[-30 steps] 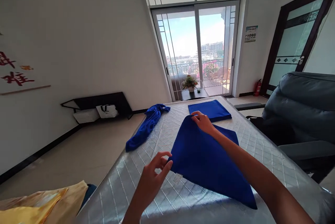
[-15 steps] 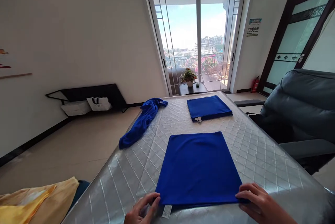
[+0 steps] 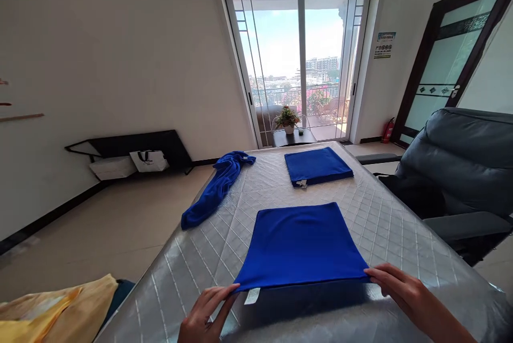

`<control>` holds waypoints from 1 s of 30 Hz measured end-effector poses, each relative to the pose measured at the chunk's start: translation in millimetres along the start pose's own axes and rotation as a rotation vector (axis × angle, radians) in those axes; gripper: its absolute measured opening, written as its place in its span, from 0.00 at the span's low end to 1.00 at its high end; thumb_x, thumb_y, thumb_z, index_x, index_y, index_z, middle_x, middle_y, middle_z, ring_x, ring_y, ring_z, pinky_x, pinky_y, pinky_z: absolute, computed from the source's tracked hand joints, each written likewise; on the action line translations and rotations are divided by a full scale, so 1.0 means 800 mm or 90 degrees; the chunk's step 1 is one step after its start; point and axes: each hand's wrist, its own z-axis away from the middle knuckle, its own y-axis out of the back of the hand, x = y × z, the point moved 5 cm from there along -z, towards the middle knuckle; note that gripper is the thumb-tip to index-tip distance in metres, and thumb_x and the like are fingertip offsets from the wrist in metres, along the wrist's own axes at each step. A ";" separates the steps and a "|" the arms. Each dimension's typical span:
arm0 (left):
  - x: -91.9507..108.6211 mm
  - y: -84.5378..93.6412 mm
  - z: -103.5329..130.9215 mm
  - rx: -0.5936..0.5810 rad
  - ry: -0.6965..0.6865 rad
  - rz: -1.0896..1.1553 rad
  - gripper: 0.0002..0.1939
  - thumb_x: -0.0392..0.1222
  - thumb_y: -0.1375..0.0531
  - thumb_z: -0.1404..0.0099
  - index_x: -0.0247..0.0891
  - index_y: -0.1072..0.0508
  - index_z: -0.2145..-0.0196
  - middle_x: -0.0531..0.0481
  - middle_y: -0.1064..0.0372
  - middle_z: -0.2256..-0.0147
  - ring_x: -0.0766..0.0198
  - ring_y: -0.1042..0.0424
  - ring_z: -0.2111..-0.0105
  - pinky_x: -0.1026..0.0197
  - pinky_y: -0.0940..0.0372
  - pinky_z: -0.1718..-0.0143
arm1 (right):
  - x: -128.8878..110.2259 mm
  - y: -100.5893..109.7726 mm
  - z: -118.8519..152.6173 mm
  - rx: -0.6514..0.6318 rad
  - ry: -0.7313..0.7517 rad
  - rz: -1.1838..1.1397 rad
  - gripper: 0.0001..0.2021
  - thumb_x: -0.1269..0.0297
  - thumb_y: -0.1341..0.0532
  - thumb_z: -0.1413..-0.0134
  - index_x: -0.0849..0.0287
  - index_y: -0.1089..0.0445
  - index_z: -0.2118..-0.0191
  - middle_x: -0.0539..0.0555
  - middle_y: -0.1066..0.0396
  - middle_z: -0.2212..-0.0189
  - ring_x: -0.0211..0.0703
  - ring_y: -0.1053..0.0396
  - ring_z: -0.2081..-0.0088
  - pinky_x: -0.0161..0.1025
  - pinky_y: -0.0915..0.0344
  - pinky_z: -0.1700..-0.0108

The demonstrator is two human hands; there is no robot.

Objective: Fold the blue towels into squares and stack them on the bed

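Note:
A square blue cloth lies in front of me on the silver quilted surface, its near edge lifted and stretched between my hands. My left hand pinches the near left corner, close to a white label. At the near right corner, the fingers of my right hand are closed on the same cloth. The far edge still rests on the surface. Beyond it sits a neat stack of folded blue cloths with white labels at its front. A crumpled blue cloth lies along the left edge.
The silver quilted mattress fills the foreground. A dark armchair stands close on the right. Yellow fabric is at the lower left. Past the far end are a small table with a potted plant and a sliding glass door.
Both hands have raised the near edge of the square cloth off the mattress. A shadow now shows beneath it. The stack and the crumpled cloth stay where they were.

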 end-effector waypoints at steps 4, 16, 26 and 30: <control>0.028 0.026 -0.023 0.018 -0.104 -0.062 0.18 0.63 0.40 0.34 0.54 0.17 0.60 0.52 0.20 0.60 0.59 0.19 0.61 0.63 0.24 0.62 | -0.031 0.056 -0.023 0.031 0.058 0.049 0.24 0.68 0.43 0.31 0.38 0.37 0.34 0.52 0.23 0.51 0.43 0.21 0.59 0.35 0.21 0.59; 0.153 0.109 -0.080 0.058 -0.351 -0.165 0.14 0.53 0.39 0.31 0.53 0.21 0.51 0.57 0.19 0.60 0.63 0.19 0.64 0.64 0.27 0.55 | -0.109 0.176 -0.076 0.242 0.195 0.302 0.16 0.55 0.33 0.39 0.35 0.25 0.46 0.44 0.20 0.57 0.43 0.21 0.65 0.40 0.21 0.62; 0.168 0.108 -0.177 -0.120 -0.244 -0.138 0.21 0.65 0.41 0.36 0.49 0.17 0.61 0.53 0.18 0.65 0.60 0.21 0.69 0.65 0.29 0.68 | -0.102 0.196 -0.159 0.185 0.174 0.221 0.14 0.47 0.38 0.36 0.45 0.20 0.53 0.50 0.20 0.62 0.42 0.23 0.68 0.40 0.24 0.67; 0.189 0.093 -0.235 -0.142 -0.211 -0.163 0.26 0.61 0.43 0.34 0.36 0.18 0.59 0.57 0.23 0.75 0.68 0.28 0.76 0.70 0.34 0.72 | -0.069 0.194 -0.221 0.192 0.113 0.194 0.20 0.42 0.40 0.36 0.52 0.19 0.59 0.52 0.22 0.65 0.38 0.28 0.76 0.40 0.28 0.71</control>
